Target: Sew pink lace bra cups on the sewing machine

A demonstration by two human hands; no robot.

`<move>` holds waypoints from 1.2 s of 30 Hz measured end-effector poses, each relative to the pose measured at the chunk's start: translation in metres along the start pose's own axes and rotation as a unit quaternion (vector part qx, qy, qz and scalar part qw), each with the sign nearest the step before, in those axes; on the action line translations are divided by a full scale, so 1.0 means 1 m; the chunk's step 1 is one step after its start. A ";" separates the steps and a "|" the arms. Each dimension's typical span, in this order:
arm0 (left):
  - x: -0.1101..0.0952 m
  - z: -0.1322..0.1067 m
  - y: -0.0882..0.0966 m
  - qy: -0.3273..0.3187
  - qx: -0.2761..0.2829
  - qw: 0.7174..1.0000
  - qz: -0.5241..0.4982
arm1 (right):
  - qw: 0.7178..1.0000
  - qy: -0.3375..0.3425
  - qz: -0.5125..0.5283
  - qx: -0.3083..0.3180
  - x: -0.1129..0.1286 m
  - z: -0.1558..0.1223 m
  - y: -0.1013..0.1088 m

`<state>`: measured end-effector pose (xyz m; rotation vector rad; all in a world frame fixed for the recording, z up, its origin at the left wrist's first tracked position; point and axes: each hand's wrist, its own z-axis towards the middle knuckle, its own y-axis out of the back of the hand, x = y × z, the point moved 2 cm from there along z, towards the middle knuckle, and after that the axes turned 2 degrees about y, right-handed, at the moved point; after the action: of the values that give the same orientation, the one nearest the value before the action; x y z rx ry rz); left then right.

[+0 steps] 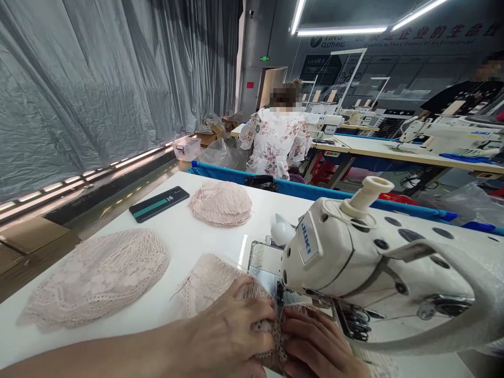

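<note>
A pale pink lace piece (210,281) lies at the needle area of a white sewing machine (326,252). My left hand (232,328) presses down on it, fingers curled and closed over the lace just left of the presser foot (280,294). On the other side, my right hand (318,341) grips the lace edge with bent fingers, close under the machine head. The two hands are nearly touching, with a strip of scalloped lace between them. Both thumbs are mostly hidden. More lace shows beyond my right wrist at the lower right.
A large lace stack (98,278) lies on the white table (189,241) at left, and a smaller lace stack (221,203) farther back. A dark phone (159,203) rests near the far left edge. A seated person (277,136) and more sewing machines (452,134) are ahead.
</note>
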<state>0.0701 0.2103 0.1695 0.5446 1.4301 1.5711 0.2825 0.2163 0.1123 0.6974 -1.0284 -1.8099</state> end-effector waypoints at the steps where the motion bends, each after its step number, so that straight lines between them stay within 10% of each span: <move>1: 0.000 0.000 -0.002 0.002 -0.005 1.000 0.005 | 1.000 -0.004 0.003 -0.001 0.000 0.000 0.000; 21: -0.003 -0.006 -0.021 -0.001 -0.098 0.994 0.056 | 1.000 -0.002 -0.020 -0.019 0.008 0.007 0.003; 26: -0.005 -0.006 -0.021 0.009 -0.082 0.995 0.063 | 0.998 -0.058 0.011 -0.014 0.011 0.006 0.003; 36: -0.006 -0.004 -0.014 0.006 -0.030 0.998 0.055 | 0.994 0.050 -0.074 0.058 0.008 0.014 0.013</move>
<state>0.0744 0.2019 0.1565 0.5872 1.3772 1.7026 0.2740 0.2111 0.1303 0.9485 -1.0429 -1.8321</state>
